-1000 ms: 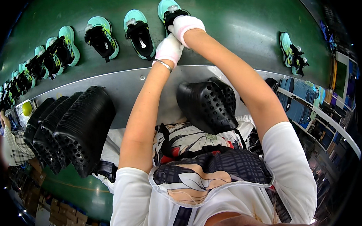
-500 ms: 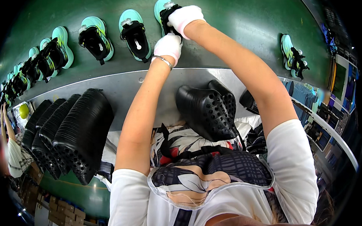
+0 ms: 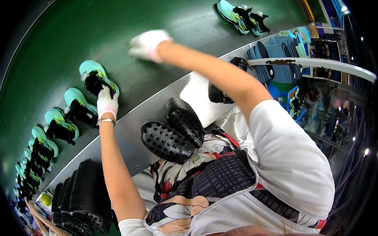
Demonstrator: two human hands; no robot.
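Observation:
My left hand, in a white glove, grips the heel of a turquoise sneaker with black lining and yellow-green marks. This sneaker lies at the near end of a row on the green work surface. My right hand, also gloved in white, is above the green surface, apart from any shoe. Motion smears its fingers, and nothing shows in them. Beside the held sneaker lies another turquoise sneaker, with several more trailing off to the left. Two black perforated toe-shaped shells rest by my lap.
Stacks of nested black perforated shells stand at the lower left. A pair of turquoise sneakers lies far right on the green surface. A white curved rail and blue sole-shaped sheets are at right. Another person's arm shows lower left.
The view has turned toward the right. My right hand has left the sneaker and moved away over the green surface; my left hand stays at its heel.

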